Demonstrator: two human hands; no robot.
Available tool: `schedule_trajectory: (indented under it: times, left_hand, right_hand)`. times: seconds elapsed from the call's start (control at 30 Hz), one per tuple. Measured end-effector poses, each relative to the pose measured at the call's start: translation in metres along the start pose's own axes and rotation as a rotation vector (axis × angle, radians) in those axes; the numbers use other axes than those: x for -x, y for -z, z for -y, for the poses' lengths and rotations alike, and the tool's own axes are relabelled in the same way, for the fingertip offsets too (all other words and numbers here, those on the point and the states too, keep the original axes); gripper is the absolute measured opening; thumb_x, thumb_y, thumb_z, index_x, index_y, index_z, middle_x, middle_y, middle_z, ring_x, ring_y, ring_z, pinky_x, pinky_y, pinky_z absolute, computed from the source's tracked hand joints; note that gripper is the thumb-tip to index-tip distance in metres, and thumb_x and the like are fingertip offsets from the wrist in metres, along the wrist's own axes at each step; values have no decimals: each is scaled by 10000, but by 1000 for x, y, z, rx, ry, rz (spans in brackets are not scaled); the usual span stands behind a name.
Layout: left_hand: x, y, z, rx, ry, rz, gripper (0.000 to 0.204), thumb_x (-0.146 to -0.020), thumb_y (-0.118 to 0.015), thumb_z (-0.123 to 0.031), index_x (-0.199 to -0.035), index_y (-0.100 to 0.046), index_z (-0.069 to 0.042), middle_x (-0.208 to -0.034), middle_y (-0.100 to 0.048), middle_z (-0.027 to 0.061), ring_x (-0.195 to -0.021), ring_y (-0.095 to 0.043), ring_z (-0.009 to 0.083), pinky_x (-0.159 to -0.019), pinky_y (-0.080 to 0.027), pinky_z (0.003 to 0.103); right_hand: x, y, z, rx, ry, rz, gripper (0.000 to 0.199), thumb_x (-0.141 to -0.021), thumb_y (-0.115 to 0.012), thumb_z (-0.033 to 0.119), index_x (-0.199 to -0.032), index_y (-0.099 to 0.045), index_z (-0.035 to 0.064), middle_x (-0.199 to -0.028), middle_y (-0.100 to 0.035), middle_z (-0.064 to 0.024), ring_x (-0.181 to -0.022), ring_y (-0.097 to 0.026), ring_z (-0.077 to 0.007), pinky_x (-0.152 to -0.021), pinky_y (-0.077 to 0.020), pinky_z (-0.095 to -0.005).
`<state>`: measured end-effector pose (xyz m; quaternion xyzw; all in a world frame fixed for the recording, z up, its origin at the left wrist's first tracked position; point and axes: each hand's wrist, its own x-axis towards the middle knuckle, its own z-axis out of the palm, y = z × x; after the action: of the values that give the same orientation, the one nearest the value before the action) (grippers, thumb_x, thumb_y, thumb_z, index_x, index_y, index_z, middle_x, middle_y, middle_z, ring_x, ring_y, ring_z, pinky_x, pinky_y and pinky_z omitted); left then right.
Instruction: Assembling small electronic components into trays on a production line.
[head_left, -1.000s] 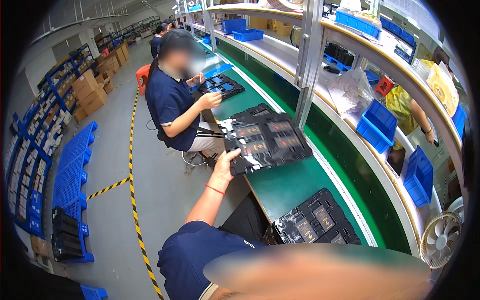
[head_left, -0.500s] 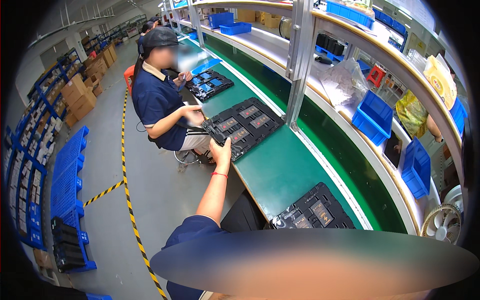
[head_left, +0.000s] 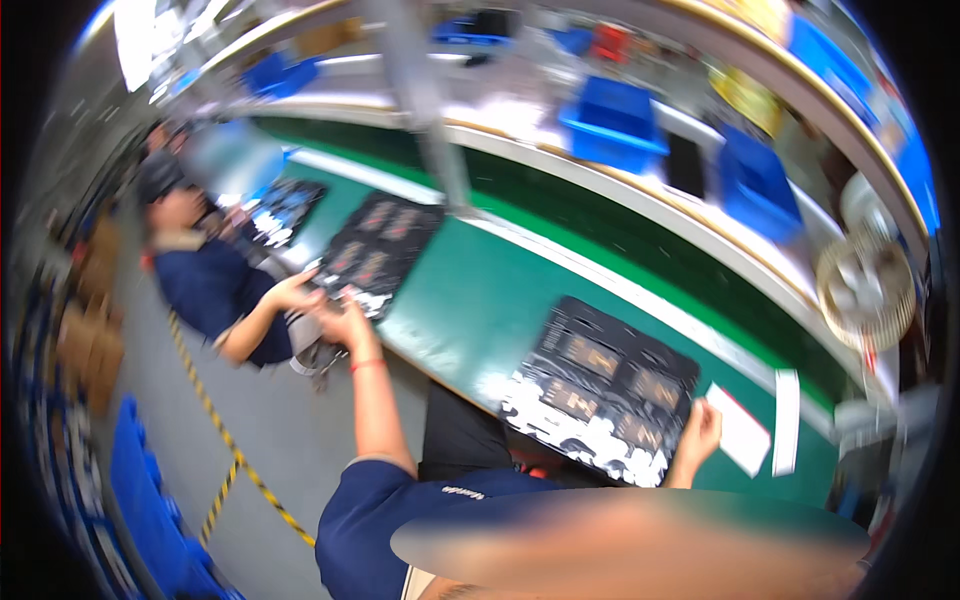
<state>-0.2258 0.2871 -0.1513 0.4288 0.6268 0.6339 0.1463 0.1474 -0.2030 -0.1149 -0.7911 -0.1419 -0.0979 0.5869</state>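
My left hand (head_left: pixel 345 322), with a red cord at its wrist, is at the near corner of a black tray (head_left: pixel 412 258) on the left; motion blur hides how its fingers are set. A co-worker's hand (head_left: pixel 290 293) is beside it at the same corner. In front of me lies another black tray (head_left: pixel 640 347), holding several dark flat packs with orange-brown marks (head_left: pixel 592 353). Glare whitens its near side. My right hand (head_left: pixel 703 435) is closed on its right edge.
Right of the near tray are a white sheet (head_left: pixel 738 430) and a white strip (head_left: pixel 785 422). Blue bins (head_left: pixel 613 125) and a fan (head_left: pixel 865 290) are along the shelf behind the green bench (head_left: pixel 470 300). A metal post (head_left: pixel 425 110) rises at the bench. The co-worker (head_left: pixel 215 290) sits left.
The view has swung right, bringing the near tray and my right hand into sight. My left hand remains at the far tray's near corner, and the co-worker's hand is now close beside it.
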Motion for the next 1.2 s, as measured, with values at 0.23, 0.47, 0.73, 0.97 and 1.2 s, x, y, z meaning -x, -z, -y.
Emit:
schedule_trajectory:
  times: [0.23, 0.47, 0.73, 0.97, 1.2]
  left_hand:
    - [98, 43, -119, 126, -272, 420, 539, -904, -685, -144, -1379, -465, -15, -1333, -527, 137, -1178, -511, 226, -914, -412, 357]
    - [190, 41, -216, 275, -756, 1140, 205, -818, -714, -83, -1019, -698, -45, -1163, -627, 120, -1146, -536, 298, -981, -418, 398]
    - [210, 53, -221, 284, -678, 1251, 154, -788, -724, -56, -937, -718, -18, -1063, -669, 141, -1052, -594, 311, -910, -471, 409]
    - [230, 34, -248, 346, -953, 1587, 265, -749, -754, -84, -1003, -709, -24, -1110, -669, 144, -1101, -586, 343, -961, -457, 431]
    - [285, 5, -260, 274, -1230, 1809, 473, -718, -759, -118, -1170, -635, -62, -1183, -582, 128, -1177, -504, 329, -993, -417, 446]
  right_hand:
    - [-54, 60, 23, 125, 164, -282, 63, -894, -659, 56, -922, -657, -1, -818, -647, -39, -754, -598, -102, -705, -495, -258]
    - [-88, 69, -4, 571, 370, 144, 179, -808, -707, 101, -986, -704, 81, -908, -652, -67, -917, -575, -247, -889, -400, -391]
    - [-96, 44, -11, 651, 364, 386, 135, -756, -728, 92, -888, -723, 120, -1010, -588, -59, -1060, -499, -273, -963, -308, -432]
    - [-82, 42, 1, 423, 331, 415, 81, -765, -680, -23, -833, -652, 11, -944, -565, -128, -859, -589, -309, -741, -493, -376]
    - [-61, 48, 9, 390, 264, 475, 108, -835, -625, -26, -930, -578, -9, -972, -562, -149, -865, -600, -307, -739, -502, -358]
